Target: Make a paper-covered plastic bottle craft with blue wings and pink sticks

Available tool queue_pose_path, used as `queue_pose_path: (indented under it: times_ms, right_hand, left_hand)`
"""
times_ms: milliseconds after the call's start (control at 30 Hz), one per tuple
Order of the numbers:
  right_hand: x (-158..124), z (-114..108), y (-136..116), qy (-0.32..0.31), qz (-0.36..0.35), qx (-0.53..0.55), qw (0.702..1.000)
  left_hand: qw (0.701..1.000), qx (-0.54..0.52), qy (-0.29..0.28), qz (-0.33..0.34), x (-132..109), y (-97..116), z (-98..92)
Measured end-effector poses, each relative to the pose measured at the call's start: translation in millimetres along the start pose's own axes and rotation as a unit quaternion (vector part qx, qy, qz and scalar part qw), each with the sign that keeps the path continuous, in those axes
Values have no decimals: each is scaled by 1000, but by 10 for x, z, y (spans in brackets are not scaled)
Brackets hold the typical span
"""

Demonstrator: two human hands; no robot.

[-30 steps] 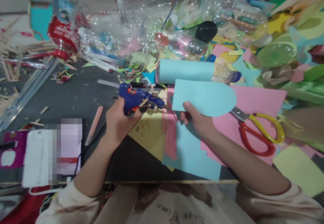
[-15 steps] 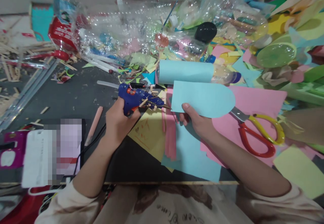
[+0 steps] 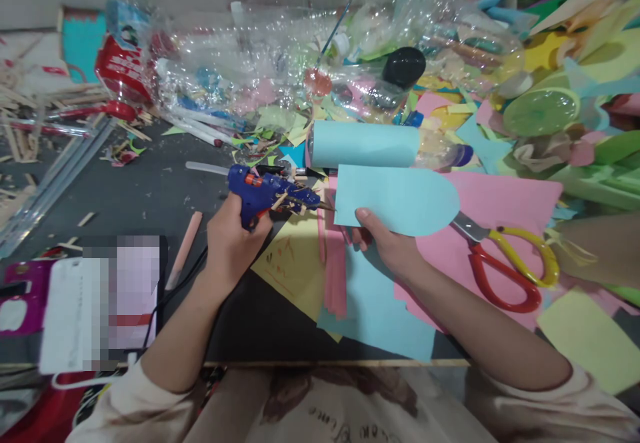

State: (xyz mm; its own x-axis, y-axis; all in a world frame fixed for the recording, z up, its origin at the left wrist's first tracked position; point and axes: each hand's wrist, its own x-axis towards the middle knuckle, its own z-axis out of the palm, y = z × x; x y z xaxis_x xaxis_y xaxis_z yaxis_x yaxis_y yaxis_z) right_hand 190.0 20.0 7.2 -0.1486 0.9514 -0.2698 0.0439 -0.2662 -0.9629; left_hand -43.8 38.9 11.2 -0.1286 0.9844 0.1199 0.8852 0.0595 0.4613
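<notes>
Over the last second your left hand (image 3: 227, 239) had brought the blue glue gun (image 3: 267, 193) a little further toward the light blue paper cutout (image 3: 397, 199), so that its nozzle now stood just beside the cutout's straight left edge; contact could not be confirmed. That hand was closed around the gun's grip. Your right hand (image 3: 390, 246) pinched the cutout at its lower edge, thumb on top, and held it above the pink sheet (image 3: 505, 213), near the bottle wrapped in blue paper (image 3: 365, 144). The red and yellow scissors (image 3: 505, 266) lay partly under the cutout's rounded end. The dark tabletop (image 3: 145, 196) carried paper scraps, wooden sticks and crushed clear plastic bottles (image 3: 280, 49).
</notes>
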Motion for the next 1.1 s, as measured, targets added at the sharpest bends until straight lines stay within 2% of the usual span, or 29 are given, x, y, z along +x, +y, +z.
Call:
queue_pose_path:
  times_ms: [600, 933, 1100]
  right_hand:
    - [-24, 2, 26, -29, -20, -22, 999]
    - [-61, 23, 58, -18, 43, -39, 998]
    - [-78, 19, 100, 5, 45, -37, 998]
  left_hand:
    - [1000, 1, 5, -18, 35, 26, -72]
    - [1000, -6, 23, -20, 55, 12, -121]
    - [999, 10, 33, -40, 61, 2, -136]
